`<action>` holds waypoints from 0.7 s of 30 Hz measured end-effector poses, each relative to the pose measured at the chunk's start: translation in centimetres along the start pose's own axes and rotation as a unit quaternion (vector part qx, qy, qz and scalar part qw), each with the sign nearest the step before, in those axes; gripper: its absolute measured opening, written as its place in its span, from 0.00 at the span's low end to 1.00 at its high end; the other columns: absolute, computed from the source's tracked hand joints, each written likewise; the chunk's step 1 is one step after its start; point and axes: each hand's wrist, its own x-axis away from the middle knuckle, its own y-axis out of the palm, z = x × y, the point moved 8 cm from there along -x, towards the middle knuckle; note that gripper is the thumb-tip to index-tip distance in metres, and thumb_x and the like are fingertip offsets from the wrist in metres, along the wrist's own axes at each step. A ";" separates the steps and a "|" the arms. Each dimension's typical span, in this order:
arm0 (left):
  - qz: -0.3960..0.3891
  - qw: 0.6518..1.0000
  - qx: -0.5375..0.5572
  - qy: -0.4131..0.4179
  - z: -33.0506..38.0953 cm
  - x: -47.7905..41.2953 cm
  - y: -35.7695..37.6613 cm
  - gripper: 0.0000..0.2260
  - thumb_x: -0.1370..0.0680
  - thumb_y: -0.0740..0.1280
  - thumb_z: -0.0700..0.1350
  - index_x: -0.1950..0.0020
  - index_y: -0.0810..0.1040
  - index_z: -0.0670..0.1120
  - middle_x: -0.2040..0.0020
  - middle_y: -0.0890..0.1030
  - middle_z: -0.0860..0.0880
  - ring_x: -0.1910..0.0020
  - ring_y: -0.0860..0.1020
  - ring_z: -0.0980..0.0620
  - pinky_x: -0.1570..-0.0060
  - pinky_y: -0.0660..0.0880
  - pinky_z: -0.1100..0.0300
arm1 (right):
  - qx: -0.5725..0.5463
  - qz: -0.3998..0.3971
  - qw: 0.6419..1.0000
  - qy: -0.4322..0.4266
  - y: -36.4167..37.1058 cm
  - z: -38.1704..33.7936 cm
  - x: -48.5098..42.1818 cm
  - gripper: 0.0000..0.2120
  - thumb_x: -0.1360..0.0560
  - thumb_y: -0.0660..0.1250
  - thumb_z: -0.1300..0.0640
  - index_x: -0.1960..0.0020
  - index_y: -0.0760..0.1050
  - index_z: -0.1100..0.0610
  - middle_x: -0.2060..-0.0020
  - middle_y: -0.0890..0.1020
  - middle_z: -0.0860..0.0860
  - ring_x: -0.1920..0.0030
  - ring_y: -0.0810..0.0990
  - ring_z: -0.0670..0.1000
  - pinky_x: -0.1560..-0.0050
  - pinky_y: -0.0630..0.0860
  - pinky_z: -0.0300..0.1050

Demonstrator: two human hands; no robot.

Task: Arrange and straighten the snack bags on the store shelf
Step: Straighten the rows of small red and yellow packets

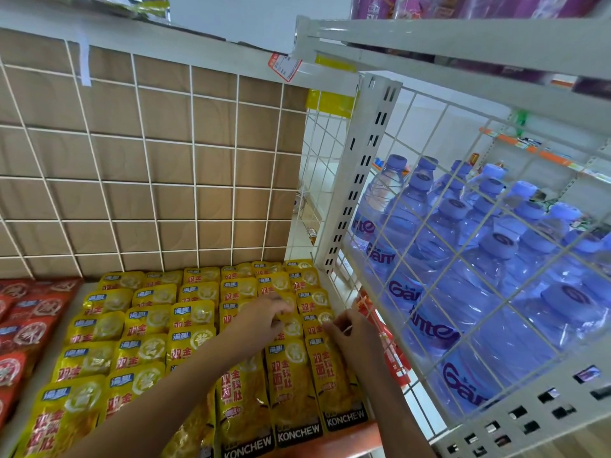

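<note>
Now the yellow snack bags (198,325) are laid flat in neat lines on the shelf (363,435). Each one is lapped over the one behind it. One bag (292,329) near the right end is held at its top by the left hand (264,317), with the fingers curled down on it. Just to the right of that grip, the top edge of the next bag (315,329) is met by the fingertips of the right hand (350,330). Whether it is pinched or only touched cannot be told. Far off to the left of both hands, red snack bags (29,325) are seen. Close on the right of the right hand, water bottles (463,276) are kept behind a white wire wall (426,223).

The bags are judged to be light, soft and floppy. Their shiny skin is likely to be slippery, so a loose hold could be lost. A bag is best taken by its flat top edge or a corner, pinched between thumb and finger. The middle should not be squeezed, since the food inside could be crushed. A bag is better slid than lifted. That way the bags just under and behind the grip are less likely to be pulled out of line.
</note>
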 end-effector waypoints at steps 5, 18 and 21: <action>-0.011 1.000 0.002 -0.009 -0.2 -0.1 -0.1 0.14 0.22 0.63 0.48 0.36 0.73 0.52 0.35 0.71 0.51 0.36 0.71 0.52 0.38 0.69 0.54 | -0.007 0.045 0.999 -0.007 -0.7 -0.3 -0.8 0.08 0.27 0.67 0.47 0.58 0.73 0.51 0.60 0.78 0.47 0.63 0.78 0.45 0.59 0.78 0.49; -0.102 0.965 -0.182 0.159 5.0 1.7 3.0 0.26 0.23 0.42 0.56 0.27 0.61 0.52 0.24 0.56 0.52 0.25 0.52 0.53 0.28 0.50 0.55 | 0.018 -0.063 0.998 -0.018 1.5 -3.0 -5.8 0.16 0.25 0.64 0.60 0.38 0.74 0.57 0.46 0.80 0.54 0.49 0.79 0.51 0.48 0.75 0.44; -0.058 0.950 -0.225 0.209 6.0 2.0 2.8 0.23 0.23 0.45 0.53 0.30 0.67 0.54 0.26 0.63 0.53 0.27 0.59 0.52 0.30 0.58 0.53 | -0.006 -0.053 0.999 0.010 1.5 -2.4 -6.5 0.14 0.27 0.66 0.61 0.42 0.76 0.58 0.48 0.81 0.54 0.51 0.79 0.51 0.49 0.75 0.44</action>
